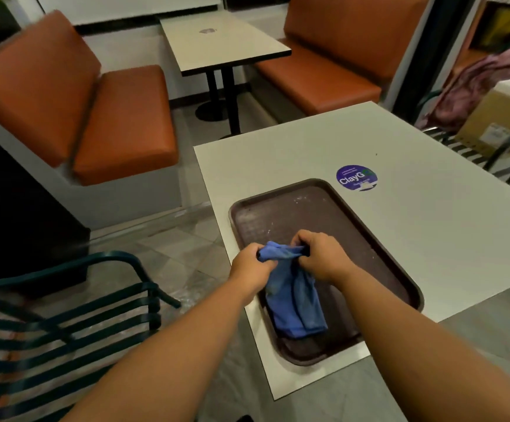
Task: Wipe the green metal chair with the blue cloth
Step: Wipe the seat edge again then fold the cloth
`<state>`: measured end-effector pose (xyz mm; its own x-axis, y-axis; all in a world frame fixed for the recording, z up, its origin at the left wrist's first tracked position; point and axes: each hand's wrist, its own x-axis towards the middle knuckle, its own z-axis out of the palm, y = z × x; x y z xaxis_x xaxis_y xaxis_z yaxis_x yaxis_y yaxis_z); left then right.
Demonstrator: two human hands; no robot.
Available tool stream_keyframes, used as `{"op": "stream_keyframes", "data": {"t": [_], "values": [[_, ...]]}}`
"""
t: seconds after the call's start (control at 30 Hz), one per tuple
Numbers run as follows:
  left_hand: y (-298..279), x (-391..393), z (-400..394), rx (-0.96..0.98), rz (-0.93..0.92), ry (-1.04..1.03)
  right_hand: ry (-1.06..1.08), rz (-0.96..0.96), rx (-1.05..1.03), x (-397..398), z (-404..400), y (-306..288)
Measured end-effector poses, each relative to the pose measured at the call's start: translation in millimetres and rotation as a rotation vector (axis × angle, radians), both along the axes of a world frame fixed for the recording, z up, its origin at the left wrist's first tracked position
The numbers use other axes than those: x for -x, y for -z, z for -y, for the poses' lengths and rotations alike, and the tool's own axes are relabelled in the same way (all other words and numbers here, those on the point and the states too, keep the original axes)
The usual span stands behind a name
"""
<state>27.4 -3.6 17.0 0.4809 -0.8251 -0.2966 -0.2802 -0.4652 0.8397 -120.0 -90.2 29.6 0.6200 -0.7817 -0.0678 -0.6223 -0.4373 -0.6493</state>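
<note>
1. Both hands are clamped on the cloth (293, 293): left hand (252, 264) and right hand (322, 254) each pinch its top edge.
2. Cloth hangs bunched over the tray (378, 239) on the table (430, 208).
3. Progress: judged not started; the chair (64, 315) stands to the left, untouched.
4. Remaining: carry cloth to chair, wipe its slats.
5. Pose: both forearms extended forward, knuckles up, hands near together.

2 bare forearms are extended forward, converging. Left hand (252, 263) is closed in a fist, knuckles up, pinching fabric. Right hand (319, 254) is likewise clenched, just beside it; fingers are curled under, thumbs hidden.
</note>
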Motion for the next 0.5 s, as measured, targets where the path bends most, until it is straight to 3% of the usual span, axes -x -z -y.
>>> {"op": "stream_keyframes", "data": {"t": [0.2,0.27,0.4,0.5], "values": [[-5,5,-9,0.152,0.191,0.176,-0.066,0.027,0.437,21,-5,15],[1,10,-21,0.103,0.295,0.332,-0.163,-0.024,0.439,31,-11,21],[10,18,-32,-0.062,0.545,0.758,-0.295,-0.313,0.224,45,-23,21],[9,24,-32,-0.109,0.674,0.868,-0.182,-0.253,0.259,38,-36,20]]}}
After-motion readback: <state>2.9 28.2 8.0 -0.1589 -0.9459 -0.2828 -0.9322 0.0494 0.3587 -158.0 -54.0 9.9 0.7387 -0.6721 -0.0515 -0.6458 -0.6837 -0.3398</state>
